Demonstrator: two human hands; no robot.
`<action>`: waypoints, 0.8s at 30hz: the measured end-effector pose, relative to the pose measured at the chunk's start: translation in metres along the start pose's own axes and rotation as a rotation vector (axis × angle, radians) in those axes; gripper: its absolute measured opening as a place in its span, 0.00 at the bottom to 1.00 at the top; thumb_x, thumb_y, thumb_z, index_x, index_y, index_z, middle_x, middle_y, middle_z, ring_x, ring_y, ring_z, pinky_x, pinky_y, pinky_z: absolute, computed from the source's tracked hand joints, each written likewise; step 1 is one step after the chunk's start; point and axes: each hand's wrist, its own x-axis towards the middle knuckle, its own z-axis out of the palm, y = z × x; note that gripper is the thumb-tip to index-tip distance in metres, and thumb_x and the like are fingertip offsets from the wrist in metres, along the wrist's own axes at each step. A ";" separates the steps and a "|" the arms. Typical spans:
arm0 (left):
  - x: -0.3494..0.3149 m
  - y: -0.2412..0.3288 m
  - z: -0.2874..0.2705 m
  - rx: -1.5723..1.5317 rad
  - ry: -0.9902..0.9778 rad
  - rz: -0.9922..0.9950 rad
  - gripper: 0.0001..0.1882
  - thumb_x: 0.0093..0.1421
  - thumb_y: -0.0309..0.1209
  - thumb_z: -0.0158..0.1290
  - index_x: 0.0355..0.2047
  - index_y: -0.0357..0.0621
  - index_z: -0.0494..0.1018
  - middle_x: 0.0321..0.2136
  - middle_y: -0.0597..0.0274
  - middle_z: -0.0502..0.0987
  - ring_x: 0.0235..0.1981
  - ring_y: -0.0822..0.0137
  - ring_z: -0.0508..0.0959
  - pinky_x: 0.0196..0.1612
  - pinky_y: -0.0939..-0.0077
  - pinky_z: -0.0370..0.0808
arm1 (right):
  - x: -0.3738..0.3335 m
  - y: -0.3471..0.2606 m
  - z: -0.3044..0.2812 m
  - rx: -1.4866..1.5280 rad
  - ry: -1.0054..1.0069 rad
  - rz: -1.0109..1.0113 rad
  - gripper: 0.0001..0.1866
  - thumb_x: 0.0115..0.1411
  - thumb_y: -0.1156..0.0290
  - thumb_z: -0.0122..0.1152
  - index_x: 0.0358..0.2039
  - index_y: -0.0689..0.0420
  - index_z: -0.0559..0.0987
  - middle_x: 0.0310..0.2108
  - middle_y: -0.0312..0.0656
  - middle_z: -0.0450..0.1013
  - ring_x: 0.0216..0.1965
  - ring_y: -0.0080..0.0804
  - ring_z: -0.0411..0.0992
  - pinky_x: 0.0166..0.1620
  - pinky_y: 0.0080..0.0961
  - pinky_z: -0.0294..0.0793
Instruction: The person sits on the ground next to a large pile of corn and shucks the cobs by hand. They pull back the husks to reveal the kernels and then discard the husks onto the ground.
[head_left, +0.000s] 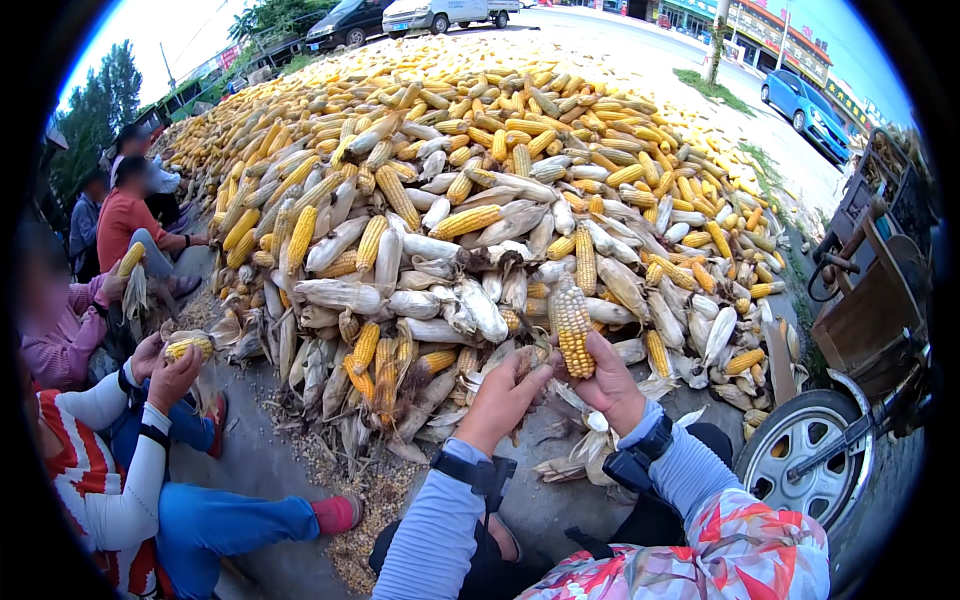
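Observation:
My right hand (612, 382) is wrapped round the lower part of an ear of corn (571, 325), which stands upright with its pale and yellow kernels bare. Pale peeled-back husk (590, 420) hangs below that hand. Close beside the ear's left side is my left hand (506, 392), its fingers curled together; what they pinch, if anything, is hidden. Just beyond both hands rises a big heap of corn (440, 220), some ears bare and yellow, others still in dry whitish husks.
At my left sits a person in a red-and-white top, whose hands (172, 365) hold a partly husked ear; more people sit farther along the heap. A wheeled cart (810, 455) stands at my right. Loose kernels (370, 530) lie on the ground. A blue car (806, 112) is parked beyond.

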 end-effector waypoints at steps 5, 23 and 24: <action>0.006 -0.025 0.014 0.215 -0.070 0.149 0.21 0.59 0.35 0.52 0.48 0.35 0.67 0.31 0.59 0.76 0.29 0.70 0.74 0.32 0.73 0.71 | -0.002 0.008 0.006 0.024 -0.044 0.004 0.24 0.56 0.63 0.60 0.49 0.62 0.65 0.41 0.48 0.71 0.39 0.35 0.73 0.45 0.32 0.74; 0.008 0.018 -0.039 -0.561 0.643 0.139 0.10 0.65 0.36 0.42 0.37 0.46 0.70 0.18 0.71 0.69 0.14 0.78 0.67 0.17 0.82 0.66 | -0.003 -0.013 -0.050 -0.039 0.204 0.070 0.19 0.61 0.62 0.52 0.50 0.56 0.65 0.39 0.41 0.71 0.36 0.36 0.74 0.35 0.35 0.77; 0.009 0.017 -0.037 -0.530 0.646 0.133 0.10 0.65 0.37 0.42 0.36 0.46 0.69 0.17 0.70 0.69 0.13 0.77 0.67 0.17 0.82 0.66 | -0.005 -0.009 -0.052 -0.036 0.167 0.081 0.19 0.61 0.65 0.51 0.51 0.56 0.64 0.39 0.41 0.71 0.35 0.36 0.74 0.34 0.34 0.77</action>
